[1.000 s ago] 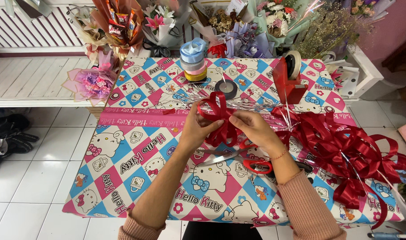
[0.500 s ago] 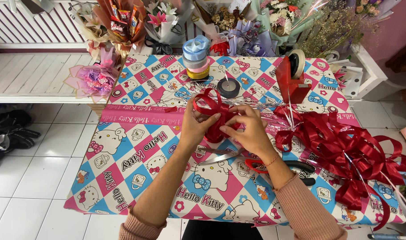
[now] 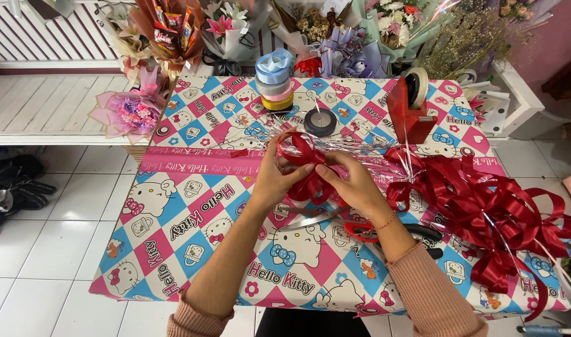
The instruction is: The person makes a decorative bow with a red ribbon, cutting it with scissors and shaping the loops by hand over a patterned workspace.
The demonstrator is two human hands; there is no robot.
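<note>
My left hand and my right hand both pinch a red ribbon bow above the middle of a table covered in a pink, blue and white cartoon-cat cloth. The ribbon loops stand up between my fingers. Under my right wrist lie scissors with red handles. A heap of finished red ribbon bows lies to the right of my right hand.
A red tape dispenser, a black tape roll and a stack of ribbon spools stand at the far side. Flower bouquets line the back edge. A pink bouquet hangs off the left. White tiled floor surrounds the table.
Both hands have stayed together on the bow, working its loops; my right fingers have shifted over the lower loops. The camera view has drifted slightly.
</note>
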